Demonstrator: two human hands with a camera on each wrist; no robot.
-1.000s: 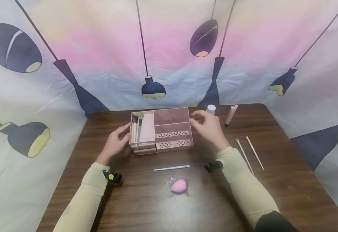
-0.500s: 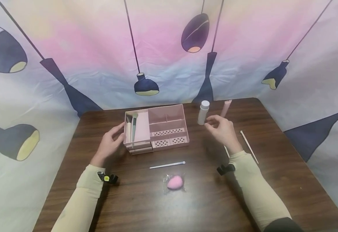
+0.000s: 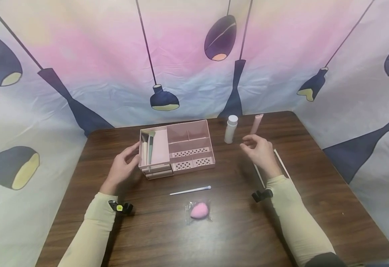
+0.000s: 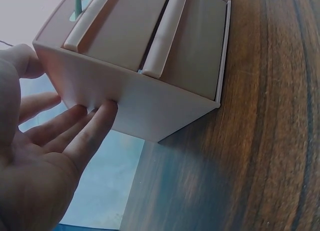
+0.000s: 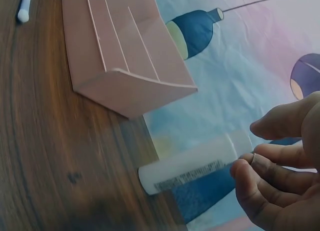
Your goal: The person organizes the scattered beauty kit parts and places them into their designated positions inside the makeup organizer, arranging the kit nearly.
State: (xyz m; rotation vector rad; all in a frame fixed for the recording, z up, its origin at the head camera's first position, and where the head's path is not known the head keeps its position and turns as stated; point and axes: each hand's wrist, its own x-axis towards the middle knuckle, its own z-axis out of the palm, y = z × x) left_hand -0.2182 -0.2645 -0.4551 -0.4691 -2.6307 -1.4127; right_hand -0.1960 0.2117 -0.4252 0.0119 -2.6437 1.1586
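Observation:
My left hand (image 3: 121,168) rests its fingertips against the left side of a pink makeup organizer (image 3: 160,146). In the left wrist view, spread fingers (image 4: 90,138) touch the organizer's side wall, beside its two small drawers. Two makeup brushes (image 3: 151,146) lie in the organizer's left top compartment. My right hand (image 3: 260,154) hovers to the right of the organizer, its fingers loosely bent around nothing. Just beyond its fingertips stands a white capped bottle (image 3: 231,130); the right wrist view shows a barcode on this bottle (image 5: 195,163). A pink tube (image 3: 256,124) stands behind the hand.
On the wooden table (image 3: 234,237), a thin white brush (image 3: 190,190) lies before the organizer. Nearer sits a pink makeup sponge (image 3: 199,210) in clear wrapping. Two slim brushes, one a pale brush (image 3: 282,164), lie partly under the right arm. A printed cloth (image 3: 194,55) hangs behind.
My right hand has left the organizer's right side and moved rightward, uncovering the white bottle. My left hand stays at the organizer. The head view has shifted slightly.

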